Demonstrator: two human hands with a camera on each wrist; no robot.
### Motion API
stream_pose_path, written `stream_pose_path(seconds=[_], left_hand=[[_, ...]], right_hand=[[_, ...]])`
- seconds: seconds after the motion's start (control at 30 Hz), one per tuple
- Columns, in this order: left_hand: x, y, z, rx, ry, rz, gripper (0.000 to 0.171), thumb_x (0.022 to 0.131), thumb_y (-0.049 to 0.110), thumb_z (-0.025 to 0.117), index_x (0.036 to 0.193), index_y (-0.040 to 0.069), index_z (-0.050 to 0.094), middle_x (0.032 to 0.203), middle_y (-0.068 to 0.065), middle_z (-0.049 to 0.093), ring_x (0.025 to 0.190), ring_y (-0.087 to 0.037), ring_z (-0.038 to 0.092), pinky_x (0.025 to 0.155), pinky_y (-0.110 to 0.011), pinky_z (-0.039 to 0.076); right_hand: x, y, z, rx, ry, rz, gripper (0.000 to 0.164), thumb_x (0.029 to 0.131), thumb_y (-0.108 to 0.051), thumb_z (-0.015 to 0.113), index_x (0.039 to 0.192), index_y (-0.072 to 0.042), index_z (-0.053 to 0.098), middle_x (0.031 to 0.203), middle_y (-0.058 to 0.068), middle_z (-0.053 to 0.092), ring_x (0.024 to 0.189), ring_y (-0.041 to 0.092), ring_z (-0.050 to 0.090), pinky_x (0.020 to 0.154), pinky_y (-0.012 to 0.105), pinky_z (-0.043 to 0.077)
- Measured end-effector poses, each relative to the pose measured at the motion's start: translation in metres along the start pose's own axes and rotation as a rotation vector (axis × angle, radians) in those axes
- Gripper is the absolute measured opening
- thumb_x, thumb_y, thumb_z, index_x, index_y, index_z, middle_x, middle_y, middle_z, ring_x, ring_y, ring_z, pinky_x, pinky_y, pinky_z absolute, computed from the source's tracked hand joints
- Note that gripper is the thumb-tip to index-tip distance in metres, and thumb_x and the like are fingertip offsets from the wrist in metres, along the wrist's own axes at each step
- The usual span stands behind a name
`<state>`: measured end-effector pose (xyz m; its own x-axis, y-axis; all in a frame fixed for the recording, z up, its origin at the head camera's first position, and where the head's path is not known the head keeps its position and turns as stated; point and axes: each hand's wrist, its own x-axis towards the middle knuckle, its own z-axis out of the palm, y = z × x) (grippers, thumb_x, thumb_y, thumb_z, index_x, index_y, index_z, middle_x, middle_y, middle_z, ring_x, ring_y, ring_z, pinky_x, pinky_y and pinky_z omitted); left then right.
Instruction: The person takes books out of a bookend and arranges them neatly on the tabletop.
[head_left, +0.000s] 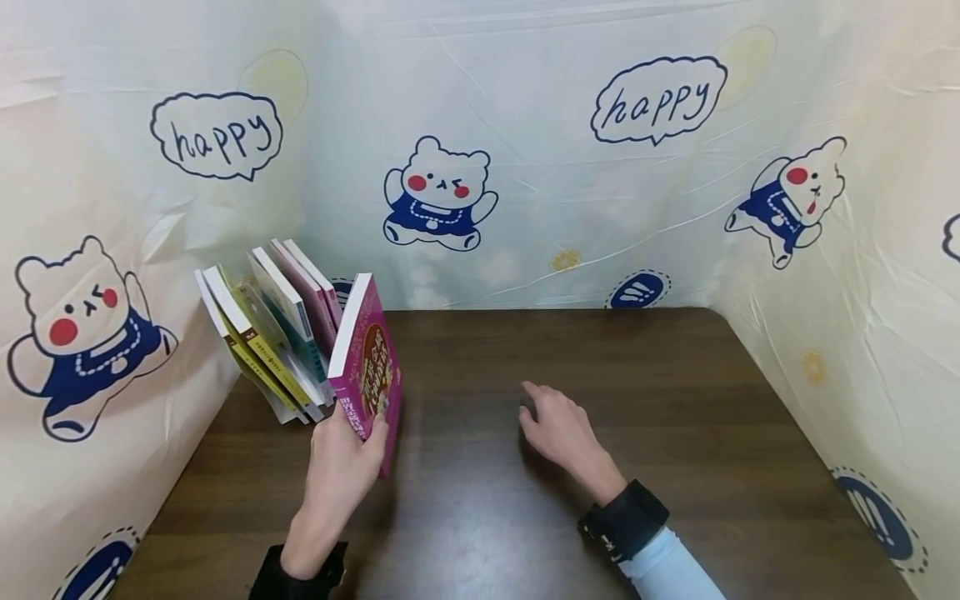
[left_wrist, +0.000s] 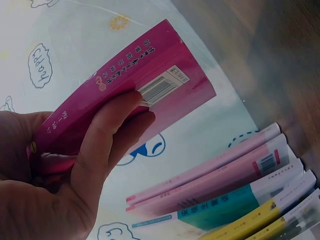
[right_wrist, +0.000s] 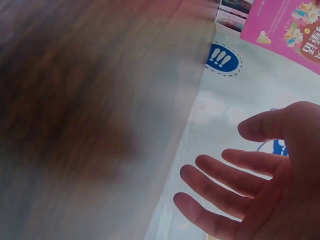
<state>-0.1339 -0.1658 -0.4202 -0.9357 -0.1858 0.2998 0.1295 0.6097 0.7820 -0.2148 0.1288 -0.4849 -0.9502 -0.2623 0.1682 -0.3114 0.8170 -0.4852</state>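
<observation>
My left hand [head_left: 343, 458] grips a magenta book [head_left: 372, 367] by its spine side, thumb on the front cover. In the left wrist view, two fingers lie across the back of the magenta book [left_wrist: 150, 85], beside its barcode. Just left of it in the head view, a row of several books [head_left: 277, 333] leans on the table, with yellow, teal and pink covers. My right hand [head_left: 562, 429] is over the middle of the table, apart from the books. Seen from the right wrist, the right hand [right_wrist: 260, 185] has loosely spread fingers and holds nothing.
A brown wooden table [head_left: 480, 517] stretches out in front of me. Behind it and along both sides hangs a pale sheet [head_left: 525, 192] printed with bears and the word happy. The row of books stands at the table's left back corner, close to the sheet.
</observation>
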Motion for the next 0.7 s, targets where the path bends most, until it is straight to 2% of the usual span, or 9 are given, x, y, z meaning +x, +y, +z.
stream_pose_path(seconds=[0.23, 0.47, 0.7], left_hand=[[0.004, -0.004, 0.007, -0.02, -0.031, 0.013, 0.05, 0.098, 0.003, 0.068, 0.144, -0.007, 0.051, 0.131, -0.033, 0.065, 0.111, -0.046, 0.069, 0.079, -0.057, 0.06], [0.006, -0.006, 0.013, -0.024, -0.041, 0.026, 0.049, 0.097, 0.004, 0.069, 0.141, -0.009, 0.054, 0.126, -0.032, 0.068, 0.105, -0.043, 0.073, 0.078, -0.054, 0.061], [0.007, -0.005, 0.015, -0.038, -0.078, 0.019, 0.051, 0.097, 0.003, 0.069, 0.143, -0.009, 0.052, 0.13, -0.033, 0.065, 0.11, -0.045, 0.07, 0.081, -0.055, 0.06]], right_hand=[[0.001, -0.002, 0.002, -0.001, -0.005, -0.015, 0.044, 0.102, -0.018, 0.063, 0.143, -0.001, 0.063, 0.135, 0.019, 0.068, 0.113, 0.031, 0.069, 0.078, 0.043, 0.059], [0.003, -0.004, 0.001, 0.011, -0.009, -0.017, 0.044, 0.103, -0.018, 0.063, 0.144, -0.001, 0.062, 0.135, 0.019, 0.068, 0.108, 0.027, 0.07, 0.079, 0.042, 0.058], [0.004, -0.005, 0.001, 0.029, -0.023, -0.001, 0.048, 0.103, -0.02, 0.064, 0.148, -0.003, 0.058, 0.137, 0.019, 0.066, 0.101, 0.024, 0.068, 0.073, 0.039, 0.056]])
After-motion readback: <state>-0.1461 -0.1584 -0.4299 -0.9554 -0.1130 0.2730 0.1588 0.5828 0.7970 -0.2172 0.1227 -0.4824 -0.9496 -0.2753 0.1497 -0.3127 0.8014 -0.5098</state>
